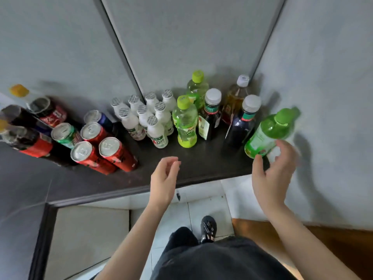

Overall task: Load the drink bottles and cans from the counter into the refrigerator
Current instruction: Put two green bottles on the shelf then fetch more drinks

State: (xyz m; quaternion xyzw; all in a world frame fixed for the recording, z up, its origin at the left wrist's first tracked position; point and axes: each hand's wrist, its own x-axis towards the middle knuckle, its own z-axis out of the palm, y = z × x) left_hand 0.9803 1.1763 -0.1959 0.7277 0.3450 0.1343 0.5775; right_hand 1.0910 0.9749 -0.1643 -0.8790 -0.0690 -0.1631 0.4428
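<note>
Drinks crowd the dark counter (201,164). At the right edge, a green bottle (266,132) leans over, and my right hand (272,176) holds its lower end between thumb and curled fingers. My left hand (164,178) hovers over the counter's front edge with fingers loosely curled and nothing in it. Ahead stand two yellow-green bottles (185,124), two dark bottles with white caps (210,116), an amber bottle (235,100), several small white bottles (145,116), and red, green and blue cans (115,152). Cola bottles (30,138) stand at the far left. No refrigerator shows.
Grey walls close in behind the counter and on the right. Below the counter edge lie white floor tiles (201,201) and a wooden strip (333,235). My dark trousers and one shoe (209,227) show at the bottom.
</note>
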